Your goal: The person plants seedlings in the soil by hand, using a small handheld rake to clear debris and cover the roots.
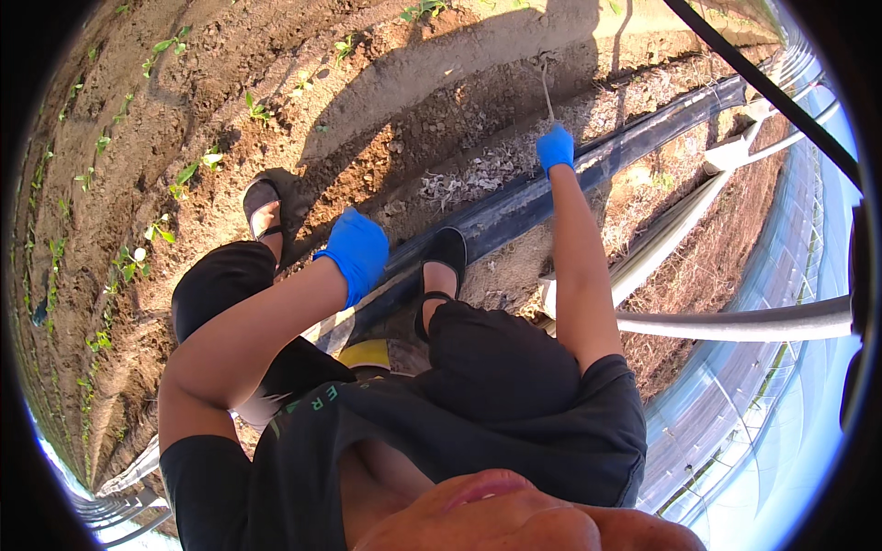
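Note:
My right hand, in a blue glove, reaches out and is closed on the end of a thin pale stick; the far end of the stick meets the soil. Beneath that hand runs a black plastic pipe or rolled film, beside dry, greyish plant litter. My left hand, also gloved in blue, is curled in front of my body above the soil near my feet. Its fingertips are hidden, so I cannot tell whether it holds anything.
Rows of young green plants grow in the brown soil at the left. My dark shoes stand on both sides of my left hand. White greenhouse tubes and clear film lie at the right. A yellow object is between my legs.

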The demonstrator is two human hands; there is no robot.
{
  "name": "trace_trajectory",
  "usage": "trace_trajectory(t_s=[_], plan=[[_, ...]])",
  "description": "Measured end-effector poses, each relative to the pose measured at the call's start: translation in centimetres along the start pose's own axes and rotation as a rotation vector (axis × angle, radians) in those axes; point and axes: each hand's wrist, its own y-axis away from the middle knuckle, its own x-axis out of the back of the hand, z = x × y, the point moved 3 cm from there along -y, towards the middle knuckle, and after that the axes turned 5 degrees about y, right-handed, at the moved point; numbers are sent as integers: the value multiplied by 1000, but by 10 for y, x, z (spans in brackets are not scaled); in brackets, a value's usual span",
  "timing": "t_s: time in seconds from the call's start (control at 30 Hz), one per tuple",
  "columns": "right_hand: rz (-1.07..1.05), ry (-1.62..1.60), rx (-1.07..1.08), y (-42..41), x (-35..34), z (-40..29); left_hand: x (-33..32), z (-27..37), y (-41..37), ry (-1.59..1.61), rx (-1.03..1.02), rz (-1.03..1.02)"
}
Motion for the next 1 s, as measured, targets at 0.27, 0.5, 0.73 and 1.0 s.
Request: trace_trajectory(t_s=[0.27,0.5,0.73,1.0], plan=[[-241,18,-20,109,-6,-40,2,-1,2,33,-12,30],[-229,-184,60,166,30,-32,8,8,8,-51,-20,79],[-137,-108,-121,151,71,-58,-4,9,9,-23,-51,-36],[-225,-447,-56,168,75,-50,11,5,14,-89,-29,40]])
